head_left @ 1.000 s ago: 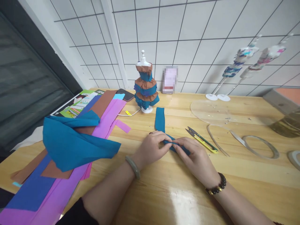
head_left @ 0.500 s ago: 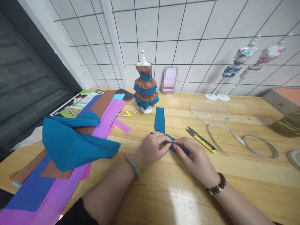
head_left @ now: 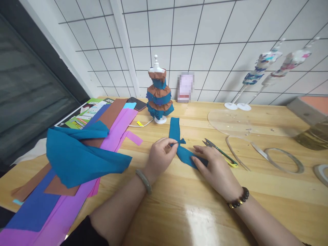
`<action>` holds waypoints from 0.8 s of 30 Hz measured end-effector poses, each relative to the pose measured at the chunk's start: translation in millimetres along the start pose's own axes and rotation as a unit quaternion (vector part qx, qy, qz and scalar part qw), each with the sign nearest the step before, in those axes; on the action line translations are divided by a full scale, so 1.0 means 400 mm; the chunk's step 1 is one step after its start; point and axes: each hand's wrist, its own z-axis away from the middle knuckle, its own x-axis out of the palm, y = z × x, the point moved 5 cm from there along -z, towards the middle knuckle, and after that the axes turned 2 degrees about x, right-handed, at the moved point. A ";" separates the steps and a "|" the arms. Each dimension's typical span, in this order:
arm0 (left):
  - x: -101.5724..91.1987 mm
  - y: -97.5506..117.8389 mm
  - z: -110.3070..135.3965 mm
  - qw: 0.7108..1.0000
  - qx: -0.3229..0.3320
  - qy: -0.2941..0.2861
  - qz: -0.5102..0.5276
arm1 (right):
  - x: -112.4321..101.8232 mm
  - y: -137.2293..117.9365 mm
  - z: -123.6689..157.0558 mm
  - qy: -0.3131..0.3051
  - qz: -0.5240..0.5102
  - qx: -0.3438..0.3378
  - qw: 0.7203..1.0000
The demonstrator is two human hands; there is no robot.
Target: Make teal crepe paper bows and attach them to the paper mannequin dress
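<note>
My left hand (head_left: pixel 162 155) pinches a small teal crepe paper piece (head_left: pixel 182 141), whose gathered end fans out to the right of the fingertips. Beneath it, a longer teal crepe paper strip (head_left: pixel 174 130) lies bent on the table, one leg pointing toward the wall and the other running right. My right hand (head_left: pixel 214 167) rests with fingers apart over the right leg of that strip, covering its end. Thread snips (head_left: pixel 222 153) with yellow and green handles lie just beyond the right hand, partly hidden by it.
Behind stands a small mannequin (head_left: pixel 159 90) dressed in brown and teal crepe paper. Layered crepe sheets (head_left: pixel 84 164) cover the left. To the right are a clear disc (head_left: pixel 229 122), a tape roll (head_left: pixel 284 160) and a glass jar (head_left: pixel 314 135). Two more mannequins (head_left: pixel 261 68) lean near the wall.
My hands have moved apart. The left shifted slightly left and up with the small teal piece; the right let go of it and opened over the strip.
</note>
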 end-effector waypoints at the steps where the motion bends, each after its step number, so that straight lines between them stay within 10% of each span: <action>1: -0.005 -0.002 -0.001 1.000 -0.014 0.015 0.007 | 0.004 0.004 0.000 -0.004 0.006 0.002 1.000; 12: 0.036 0.012 0.029 0.995 -0.052 -0.066 0.045 | 0.039 -0.169 0.050 -0.144 -0.145 -0.159 0.966; 24: -0.022 0.019 -0.003 0.971 -0.017 -0.055 -0.234 | 0.045 -0.183 0.058 -0.176 -0.149 -0.179 0.956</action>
